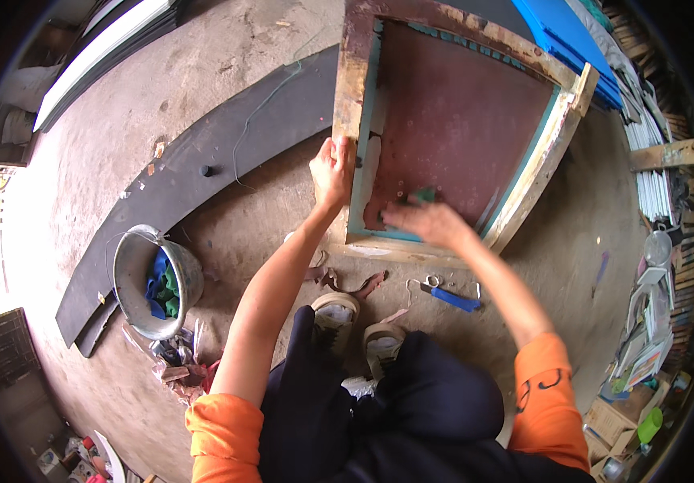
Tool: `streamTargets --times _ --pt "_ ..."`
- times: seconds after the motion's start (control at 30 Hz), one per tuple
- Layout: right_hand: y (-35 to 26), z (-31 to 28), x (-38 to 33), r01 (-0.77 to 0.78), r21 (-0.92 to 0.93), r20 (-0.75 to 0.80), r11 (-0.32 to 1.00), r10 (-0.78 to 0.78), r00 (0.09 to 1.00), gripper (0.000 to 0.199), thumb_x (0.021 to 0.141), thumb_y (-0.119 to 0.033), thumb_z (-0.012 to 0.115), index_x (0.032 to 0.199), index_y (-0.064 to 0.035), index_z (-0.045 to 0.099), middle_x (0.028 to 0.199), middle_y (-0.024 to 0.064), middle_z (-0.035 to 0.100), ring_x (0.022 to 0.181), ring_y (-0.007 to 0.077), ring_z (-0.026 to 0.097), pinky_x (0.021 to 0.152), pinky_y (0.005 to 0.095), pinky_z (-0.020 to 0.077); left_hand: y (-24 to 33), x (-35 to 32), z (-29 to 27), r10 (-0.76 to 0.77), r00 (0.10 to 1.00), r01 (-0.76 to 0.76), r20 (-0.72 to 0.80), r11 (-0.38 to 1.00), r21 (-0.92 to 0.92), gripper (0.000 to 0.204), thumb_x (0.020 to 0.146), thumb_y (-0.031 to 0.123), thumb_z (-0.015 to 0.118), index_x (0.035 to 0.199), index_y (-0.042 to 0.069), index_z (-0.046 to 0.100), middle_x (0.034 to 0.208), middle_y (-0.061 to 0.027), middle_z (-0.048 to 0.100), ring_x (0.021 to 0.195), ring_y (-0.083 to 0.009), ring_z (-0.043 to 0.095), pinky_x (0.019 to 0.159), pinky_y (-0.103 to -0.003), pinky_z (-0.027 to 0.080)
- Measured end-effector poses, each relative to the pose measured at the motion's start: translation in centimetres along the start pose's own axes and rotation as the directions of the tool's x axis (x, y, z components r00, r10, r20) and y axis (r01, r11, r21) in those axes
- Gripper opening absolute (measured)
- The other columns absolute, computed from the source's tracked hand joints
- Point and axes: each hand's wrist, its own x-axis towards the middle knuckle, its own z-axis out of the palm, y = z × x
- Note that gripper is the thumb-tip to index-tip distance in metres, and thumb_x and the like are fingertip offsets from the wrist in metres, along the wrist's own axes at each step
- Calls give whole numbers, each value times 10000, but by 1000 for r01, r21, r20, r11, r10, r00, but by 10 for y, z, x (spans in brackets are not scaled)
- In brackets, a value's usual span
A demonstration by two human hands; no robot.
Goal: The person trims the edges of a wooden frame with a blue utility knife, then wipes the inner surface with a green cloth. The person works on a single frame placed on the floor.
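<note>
A wooden screen frame point(348, 101) leans in front of me. Its maroon panel point(464, 121) has a teal border and a few pale spots low down. My left hand point(332, 173) is closed round the left bar of the frame. Over the lower part of the panel is my right hand point(431, 223), slightly blurred. A bit of green cloth point(425, 195) shows at its fingers, pressed against the panel; the palm side is hidden.
Left of my feet stands a grey bucket point(190, 270) with blue and green cloths point(163, 286). A long black curved sheet point(194, 165) lies on the concrete floor. Near my shoes are a blue-handled tool point(455, 300) and brown scraps point(363, 286). Blue sheets point(576, 40) stand behind the frame.
</note>
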Motion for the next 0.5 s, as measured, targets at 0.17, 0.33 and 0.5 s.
streamTargets --times 0.17,0.33,0.5 --pt "107 -95 67 -615 200 -462 763 627 628 518 903 -285 456 1381 -132 327 1461 75 259 1354 218 227 1091 471 180 -10 5 -7 43 999 -43 -31 999 -11 439 905 397 462 775 -19 510 648 -242 512 564 -401 475 539 -389 412" --pt "-8 -43 56 -277 -50 -37 959 276 961 560 890 -332 461 1376 -93 319 1427 99 319 1339 226 257 1081 466 240 -8 3 -11 42 998 -42 -45 999 -3 452 906 411 456 778 -19 509 618 -209 483 515 -300 392 531 -361 400" --pt "-7 -2 20 -45 77 -175 996 58 983 622 863 -395 493 1402 -174 277 1458 -22 267 1345 143 232 1117 433 146 -5 2 2 46 999 -47 -12 998 -52 434 907 412 451 808 -2 536 633 -192 511 513 -281 423 534 -355 403"
